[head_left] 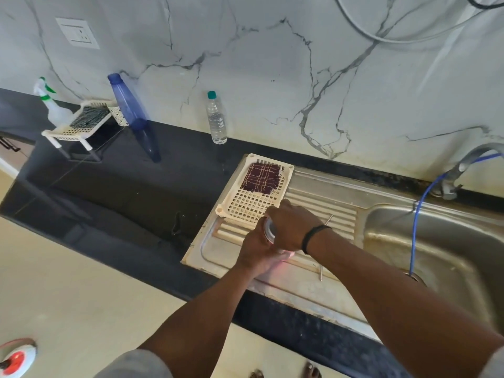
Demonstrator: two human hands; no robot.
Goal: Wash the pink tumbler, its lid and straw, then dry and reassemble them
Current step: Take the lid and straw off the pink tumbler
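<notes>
Both my hands meet over the steel drainboard (305,285). My left hand (255,253) grips the pink tumbler (283,256) from below; only a pink sliver of it shows between my palms. My right hand (293,227) is curled over the clear lid (269,230) at the tumbler's top. The thin metal straw (322,271) lies on the drainboard, partly hidden under my right forearm, its far end showing beyond my wrist.
A cream lattice tray (246,207) with a dark checked cloth (262,177) lies on the drainboard just beyond my hands. The sink basin (450,249) with tap (463,166) and blue hose (414,241) is at right. Bottles, a spray bottle and a small rack stand on the black counter at left.
</notes>
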